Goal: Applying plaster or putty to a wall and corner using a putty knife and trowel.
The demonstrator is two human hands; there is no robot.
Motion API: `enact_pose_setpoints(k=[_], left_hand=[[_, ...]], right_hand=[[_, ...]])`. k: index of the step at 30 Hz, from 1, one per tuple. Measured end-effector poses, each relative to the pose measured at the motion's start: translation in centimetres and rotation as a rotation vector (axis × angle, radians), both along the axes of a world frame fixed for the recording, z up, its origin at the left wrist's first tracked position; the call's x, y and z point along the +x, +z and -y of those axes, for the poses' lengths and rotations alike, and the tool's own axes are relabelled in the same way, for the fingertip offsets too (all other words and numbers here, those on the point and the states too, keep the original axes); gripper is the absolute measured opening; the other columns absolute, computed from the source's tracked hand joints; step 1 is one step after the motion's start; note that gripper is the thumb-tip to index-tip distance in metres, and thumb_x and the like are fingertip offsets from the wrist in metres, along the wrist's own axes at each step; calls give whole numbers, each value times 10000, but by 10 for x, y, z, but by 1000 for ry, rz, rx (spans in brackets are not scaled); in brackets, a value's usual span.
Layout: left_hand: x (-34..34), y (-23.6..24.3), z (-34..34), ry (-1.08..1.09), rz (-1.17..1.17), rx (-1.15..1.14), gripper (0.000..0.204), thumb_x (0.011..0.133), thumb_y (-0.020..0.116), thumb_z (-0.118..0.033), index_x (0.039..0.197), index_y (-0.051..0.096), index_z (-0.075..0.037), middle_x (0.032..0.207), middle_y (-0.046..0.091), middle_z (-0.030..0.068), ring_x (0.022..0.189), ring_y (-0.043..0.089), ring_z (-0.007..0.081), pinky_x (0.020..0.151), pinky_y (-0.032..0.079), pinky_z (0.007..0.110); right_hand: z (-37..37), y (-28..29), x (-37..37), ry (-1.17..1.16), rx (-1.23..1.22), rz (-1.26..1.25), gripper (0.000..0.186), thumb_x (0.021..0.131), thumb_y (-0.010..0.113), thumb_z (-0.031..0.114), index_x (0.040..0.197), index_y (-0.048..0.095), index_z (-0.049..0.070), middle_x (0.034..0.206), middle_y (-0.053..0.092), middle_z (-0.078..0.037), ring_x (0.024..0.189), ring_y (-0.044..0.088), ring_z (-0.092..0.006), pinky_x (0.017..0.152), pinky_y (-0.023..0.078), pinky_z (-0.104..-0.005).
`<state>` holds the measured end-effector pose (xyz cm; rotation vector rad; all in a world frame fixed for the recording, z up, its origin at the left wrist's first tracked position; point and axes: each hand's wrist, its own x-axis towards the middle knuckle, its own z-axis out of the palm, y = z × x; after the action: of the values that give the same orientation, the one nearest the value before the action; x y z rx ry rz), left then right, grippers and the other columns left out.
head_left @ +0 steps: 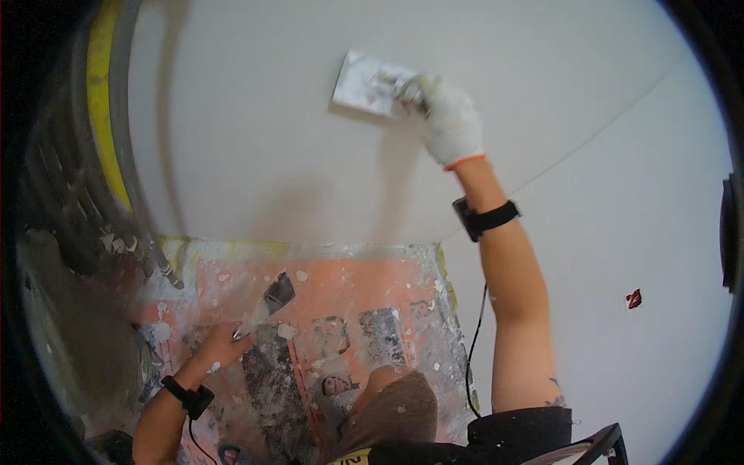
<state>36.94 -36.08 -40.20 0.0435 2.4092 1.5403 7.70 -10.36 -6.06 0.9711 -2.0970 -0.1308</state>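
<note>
My right hand [456,128], in a white glove with an orange cuff, is raised and closed around the handle of a finishing trowel [358,80]. The trowel's flat metal blade is at the pale wall [256,139], with a thin shadow along its lower edge. Lower down on the left, my bare left hand [219,347] is closed on a putty knife [280,294]. Its dark, wide blade points up and to the right, over the floor covering and apart from the wall. The putty knife's handle is partly hidden by my fingers.
A splattered, printed orange floor covering [349,273] meets the wall's foot. A yellow-striped edge [99,101] runs up the left beside dark, slatted shapes. The adjoining right wall [589,232] has a small hole with reddish bits [634,299]. A thin cable [474,341] hangs by my right arm.
</note>
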Motion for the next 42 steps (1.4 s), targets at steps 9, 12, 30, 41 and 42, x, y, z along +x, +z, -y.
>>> enact_pose_setpoints(k=[9, 12, 30, 41, 42], left_hand=[[36, 24, -3, 62, 211, -51, 298, 941, 680, -252, 1068, 671, 18, 740, 653, 88, 657, 631, 161, 640, 509, 340], [40, 33, -10, 87, 226, -49, 307, 946, 682, -272, 1049, 675, 18, 728, 639, 70, 677, 602, 136, 648, 502, 336], [-3, 74, -55, 27, 397, 27, 394, 883, 781, -305, 1142, 692, -22, 972, 724, 59, 904, 624, 117, 832, 506, 314], [1, 55, -35, 206, -10, -142, 301, 885, 775, -245, 1019, 650, -6, 698, 606, 1, 616, 587, 158, 594, 491, 326], [-6, 56, -35, 173, -197, -326, 258, 864, 751, -154, 1048, 643, -8, 745, 618, 62, 667, 607, 244, 636, 495, 370]], right_hand=[[-42, -212, -4, -113, 112, 339, 94, 892, 614, 206, 936, 656, 134, 945, 638, -139, 967, 614, -351, 804, 499, -495], [-54, -263, -11, -108, 99, 327, 82, 884, 629, 207, 915, 655, 135, 912, 636, -133, 957, 622, -337, 800, 502, -482], [-47, -274, 90, 567, -965, 2016, 127, 880, 652, 76, 1002, 616, 80, 810, 570, 21, 718, 547, -89, 634, 458, -245], [-55, -401, 107, 273, -857, 2072, 162, 943, 634, 204, 1044, 670, 83, 864, 681, -33, 766, 651, -143, 698, 534, -291], [-41, -394, 115, 188, -1295, 2359, 182, 959, 630, 240, 1042, 674, 84, 861, 693, -38, 715, 663, -148, 641, 547, -285]])
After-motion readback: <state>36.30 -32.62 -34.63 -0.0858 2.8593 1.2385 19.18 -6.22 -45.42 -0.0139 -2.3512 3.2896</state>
